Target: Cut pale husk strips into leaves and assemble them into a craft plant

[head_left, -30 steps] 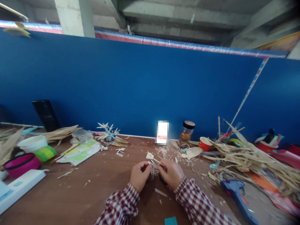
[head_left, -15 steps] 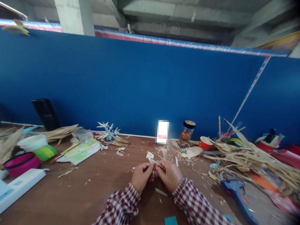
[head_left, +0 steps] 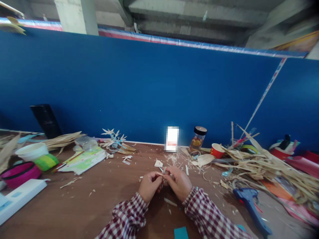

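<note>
Over the near centre of the brown, wood-grained tabletop (head_left: 82, 205), the left hand (head_left: 149, 187) and right hand (head_left: 179, 183) both pinch a small, thin, pale strip (head_left: 163, 170), which uneven pressure could snap.

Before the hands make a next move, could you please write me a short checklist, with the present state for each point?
1. Left hand and right hand close together: ok.
2. Small pale piece between them held securely: cannot tell, the fingers hide most of it.
3. Blue glue gun apart from the hands: ok, it lies to their right.
4. Lid on the jar: ok.
5. Table swept of shavings: not ok, many lie ahead of the hands.
</note>
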Tool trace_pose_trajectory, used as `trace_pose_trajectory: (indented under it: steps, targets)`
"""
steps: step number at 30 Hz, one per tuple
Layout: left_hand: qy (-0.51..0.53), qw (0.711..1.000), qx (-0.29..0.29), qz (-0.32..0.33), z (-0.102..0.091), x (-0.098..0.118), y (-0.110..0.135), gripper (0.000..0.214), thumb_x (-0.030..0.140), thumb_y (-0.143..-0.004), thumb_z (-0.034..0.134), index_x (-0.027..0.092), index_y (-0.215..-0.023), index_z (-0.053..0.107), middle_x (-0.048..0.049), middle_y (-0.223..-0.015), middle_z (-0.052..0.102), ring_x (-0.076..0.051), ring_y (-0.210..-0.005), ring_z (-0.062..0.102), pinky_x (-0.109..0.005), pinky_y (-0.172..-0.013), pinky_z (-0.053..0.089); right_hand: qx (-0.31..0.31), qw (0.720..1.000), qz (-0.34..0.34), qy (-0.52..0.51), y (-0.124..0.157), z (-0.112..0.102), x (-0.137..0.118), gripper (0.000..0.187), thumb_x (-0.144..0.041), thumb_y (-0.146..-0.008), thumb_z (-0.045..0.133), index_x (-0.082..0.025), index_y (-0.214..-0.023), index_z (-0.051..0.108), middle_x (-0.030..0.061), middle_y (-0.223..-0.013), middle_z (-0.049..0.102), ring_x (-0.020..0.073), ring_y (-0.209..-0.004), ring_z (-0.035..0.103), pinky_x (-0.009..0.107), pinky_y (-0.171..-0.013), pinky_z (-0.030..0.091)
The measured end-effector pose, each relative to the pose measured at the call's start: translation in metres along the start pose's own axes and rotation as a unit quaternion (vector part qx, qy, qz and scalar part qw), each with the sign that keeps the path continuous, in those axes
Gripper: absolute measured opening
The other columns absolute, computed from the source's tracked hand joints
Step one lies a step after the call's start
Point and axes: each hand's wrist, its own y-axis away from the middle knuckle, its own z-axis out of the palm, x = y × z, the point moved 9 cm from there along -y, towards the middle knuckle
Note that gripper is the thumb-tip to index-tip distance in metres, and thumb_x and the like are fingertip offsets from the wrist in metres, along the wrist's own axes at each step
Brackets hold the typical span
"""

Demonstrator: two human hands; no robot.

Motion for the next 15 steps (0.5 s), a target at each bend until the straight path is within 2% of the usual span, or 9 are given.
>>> trace_pose_trajectory:
  steps: [4, 9, 15]
  targets:
    - [-0.017, 1.000, -0.010, -0.008, 0.0032, 0.0000, 0.0013, 0.021, 0.033, -0.066, 0.057, 0.012, -0.062, 0.057, 0.0046, -0.044, 0.050, -0.005, -0.036, 0.041, -0.016, -0.036, 0.033, 0.010, 0.999, -0.018, -0.050, -0.0019, -0.0027, -0.0020, 0.013, -0.021, -0.082, 0.048, -0.021, -0.082, 0.062, 0.0022, -0.083, 0.061, 0.0150, -0.082, 0.055, 0.026, -0.074, 0.041]
    - [-0.014, 0.999, -0.025, -0.027, 0.0053, -0.0038, 0.0011, 0.028, 0.041, -0.065, 0.059, 0.013, -0.062, 0.055, 0.0042, -0.048, 0.051, -0.005, -0.037, 0.043, -0.017, -0.036, 0.034, 0.005, 0.998, -0.006, -0.070, -0.0034, -0.0020, 0.0006, 0.017, -0.021, -0.083, 0.048, -0.021, -0.080, 0.064, 0.0015, -0.077, 0.060, 0.0141, -0.077, 0.055, 0.026, -0.071, 0.041]
    - [-0.013, 0.999, -0.035, -0.023, 0.0066, -0.0067, 0.0008, 0.027, 0.040, -0.066, 0.058, 0.013, -0.068, 0.056, 0.0052, -0.049, 0.049, -0.005, -0.038, 0.043, -0.017, -0.038, 0.035, -0.004, 0.997, 0.003, -0.081, -0.0023, 0.0004, 0.0039, 0.014, -0.022, -0.082, 0.049, -0.021, -0.084, 0.064, 0.0018, -0.083, 0.062, 0.0144, -0.081, 0.055, 0.026, -0.073, 0.041]
